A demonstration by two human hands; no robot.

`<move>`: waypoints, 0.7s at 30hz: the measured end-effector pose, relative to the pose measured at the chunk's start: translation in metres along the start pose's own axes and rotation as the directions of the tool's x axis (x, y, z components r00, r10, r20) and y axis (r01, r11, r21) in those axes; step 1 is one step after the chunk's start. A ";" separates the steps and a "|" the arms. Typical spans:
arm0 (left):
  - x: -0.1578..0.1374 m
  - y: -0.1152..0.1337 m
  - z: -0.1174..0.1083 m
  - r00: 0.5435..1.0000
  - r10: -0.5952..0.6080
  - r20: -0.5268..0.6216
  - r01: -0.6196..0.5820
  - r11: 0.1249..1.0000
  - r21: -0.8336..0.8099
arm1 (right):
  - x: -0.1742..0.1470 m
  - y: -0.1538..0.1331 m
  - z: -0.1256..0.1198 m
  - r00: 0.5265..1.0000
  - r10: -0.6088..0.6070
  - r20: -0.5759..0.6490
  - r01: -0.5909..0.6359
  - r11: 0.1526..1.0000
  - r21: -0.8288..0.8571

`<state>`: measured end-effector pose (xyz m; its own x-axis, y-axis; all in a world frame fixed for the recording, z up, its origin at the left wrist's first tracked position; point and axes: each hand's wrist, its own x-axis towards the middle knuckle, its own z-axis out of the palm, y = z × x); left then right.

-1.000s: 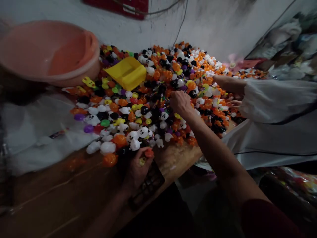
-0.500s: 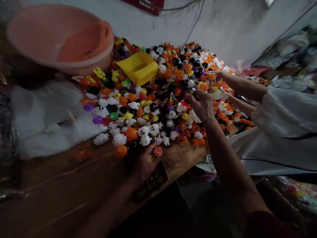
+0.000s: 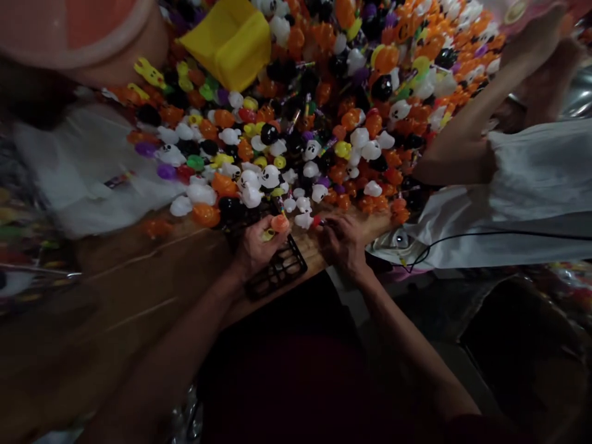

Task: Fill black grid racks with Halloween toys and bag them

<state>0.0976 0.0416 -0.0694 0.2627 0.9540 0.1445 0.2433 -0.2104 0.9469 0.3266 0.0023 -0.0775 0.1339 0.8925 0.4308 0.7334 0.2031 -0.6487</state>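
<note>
My left hand (image 3: 259, 245) is closed, near the table's front edge, around a small round orange plastic piece (image 3: 279, 223). A yellow piece (image 3: 268, 234) shows between its fingers, and a thin multicoloured stick (image 3: 280, 205) rises just behind. Partly beneath this hand lies a black openwork plastic tray (image 3: 282, 270). To the right, my right hand (image 3: 346, 242) pinches a small red piece (image 3: 317, 221); the fingers hide most of it. A white plastic figure (image 3: 303, 221) sits between the hands. Small ghost figures (image 3: 270, 177) and orange pumpkin pieces (image 3: 206, 215) lie in front of them.
A large heap of plastic figures (image 3: 319, 154) covers the table's back. On it rests a yellow scoop (image 3: 231, 46). A pink basin (image 3: 92, 46) stands back left, beside a white plastic bag (image 3: 92, 160). Another person's arm (image 3: 504, 92) reaches in at right.
My right hand has come back from the heap to the table's front edge with a red piece. My left hand keeps its hold. The view has tilted downward.
</note>
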 end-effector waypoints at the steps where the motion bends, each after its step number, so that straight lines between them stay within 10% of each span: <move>1: -0.002 0.002 -0.003 1.000 0.025 0.010 -0.025 0.999 0.026 | -0.003 0.002 0.001 0.997 -0.070 0.017 0.071 0.988 -0.135; 8: -0.024 0.014 -0.030 0.864 0.457 0.212 -0.501 0.727 0.470 | 0.000 0.005 0.000 0.979 -0.119 0.165 0.184 0.862 -0.472; 14: -0.045 -0.008 -0.045 0.844 0.469 0.260 -0.523 0.611 0.595 | 0.003 -0.021 0.007 0.991 -0.079 0.109 0.078 0.997 0.014; 21: -0.046 -0.015 -0.041 0.823 0.510 0.251 -0.537 0.556 0.634 | 0.030 -0.063 0.057 0.962 0.152 0.228 -0.238 0.874 0.423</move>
<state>0.0437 0.0098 -0.0782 0.5742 0.6244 0.5295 0.5862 -0.7651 0.2665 0.2468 0.0389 -0.0595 0.0881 0.9811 0.1725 0.3275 0.1351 -0.9351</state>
